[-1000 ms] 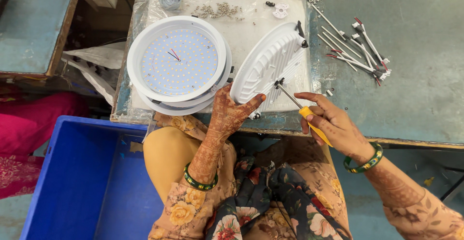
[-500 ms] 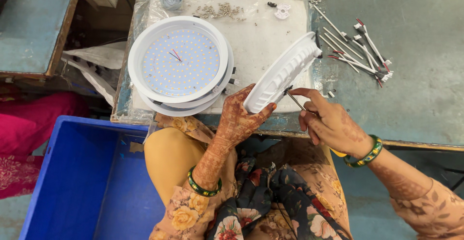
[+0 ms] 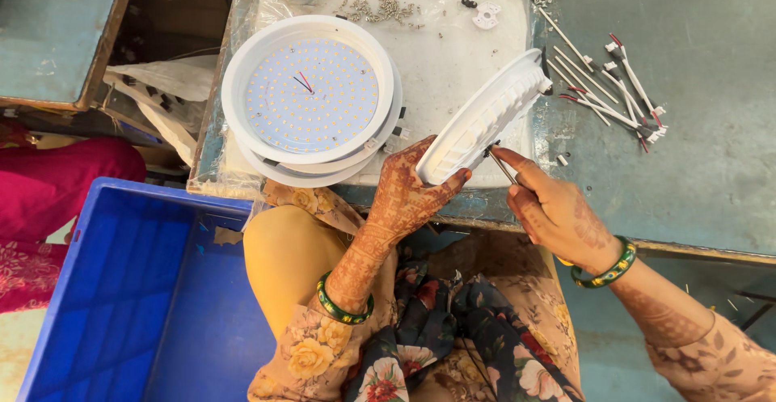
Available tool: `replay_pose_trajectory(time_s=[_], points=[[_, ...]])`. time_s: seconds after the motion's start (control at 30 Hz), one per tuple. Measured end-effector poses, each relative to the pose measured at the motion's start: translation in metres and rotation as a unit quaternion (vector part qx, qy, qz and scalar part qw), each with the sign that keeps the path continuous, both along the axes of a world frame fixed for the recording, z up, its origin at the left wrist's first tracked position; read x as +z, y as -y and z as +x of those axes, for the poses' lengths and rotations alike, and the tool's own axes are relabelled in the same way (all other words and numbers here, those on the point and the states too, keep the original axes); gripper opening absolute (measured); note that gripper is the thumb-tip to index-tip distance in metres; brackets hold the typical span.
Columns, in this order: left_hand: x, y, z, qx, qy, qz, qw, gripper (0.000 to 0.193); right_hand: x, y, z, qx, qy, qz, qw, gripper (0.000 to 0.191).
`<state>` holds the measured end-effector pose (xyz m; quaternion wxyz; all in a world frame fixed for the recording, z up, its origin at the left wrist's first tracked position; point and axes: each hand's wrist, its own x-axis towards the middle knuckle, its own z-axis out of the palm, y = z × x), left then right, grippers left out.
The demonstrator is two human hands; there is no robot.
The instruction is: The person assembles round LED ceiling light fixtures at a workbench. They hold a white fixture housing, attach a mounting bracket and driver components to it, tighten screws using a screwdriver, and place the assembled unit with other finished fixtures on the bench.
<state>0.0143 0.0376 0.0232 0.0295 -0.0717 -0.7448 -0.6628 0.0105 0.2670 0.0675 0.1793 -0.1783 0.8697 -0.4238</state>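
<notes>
The left hand (image 3: 408, 196) grips a white round lamp housing (image 3: 485, 115) by its lower edge, fingers closed around the rim, and holds it tilted up on edge over the plastic-covered work board (image 3: 453, 38). The right hand (image 3: 558, 212) is closed on a thin screwdriver (image 3: 503, 166), pinched between thumb and fingertips, with its tip touching the housing's ribbed back near the lower end; the yellow handle is mostly hidden in the palm. To do this well, it seems best to keep the housing braced firmly, since it rests on nothing but the hand, and to keep the driver shaft square to the surface it meets so the tip does not slip across the ribs. Seen edge-on, the housing's long axis runs diagonally from its lower left end by the left hand up and to the right, away from the person; its ribbed back faces right, toward the right hand. Left of the housing lies a stack of finished LED panels (image 3: 311, 95), face up. Beyond the housing sits a scatter of small screws (image 3: 376, 10), and to its right a loose bunch of white wire leads (image 3: 614, 99) on the green table (image 3: 711, 184).
</notes>
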Motion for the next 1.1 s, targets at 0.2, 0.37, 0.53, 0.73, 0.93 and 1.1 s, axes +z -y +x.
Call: replay_pose_trajectory(time_s=[0.2,0.37,0.53,0.73,0.93,1.1], points=[[-0.007,0.000,-0.002,0.011,0.013,0.019,1.000,0.044,-0.002,0.006,0.004,-0.037,0.006,0.040,0.998,0.057],[-0.017,0.002,-0.005,0.053,0.012,0.021,0.998,0.043,-0.016,0.019,0.003,-0.031,-0.087,0.053,0.994,0.060],[-0.020,0.006,-0.009,0.077,0.043,0.058,0.994,0.039,-0.017,0.025,-0.008,-0.024,-0.091,0.043,0.995,0.058],[-0.024,0.003,-0.010,0.080,0.038,0.049,0.995,0.038,-0.003,0.025,-0.012,-0.036,-0.015,0.076,0.996,0.056],[-0.028,0.007,-0.012,0.087,-0.023,0.076,0.993,0.036,-0.011,0.025,-0.018,-0.005,-0.057,0.065,0.996,0.055],[-0.031,0.007,-0.014,0.104,-0.004,0.058,0.993,0.036,-0.027,0.029,-0.016,0.045,-0.245,0.047,0.967,0.060]])
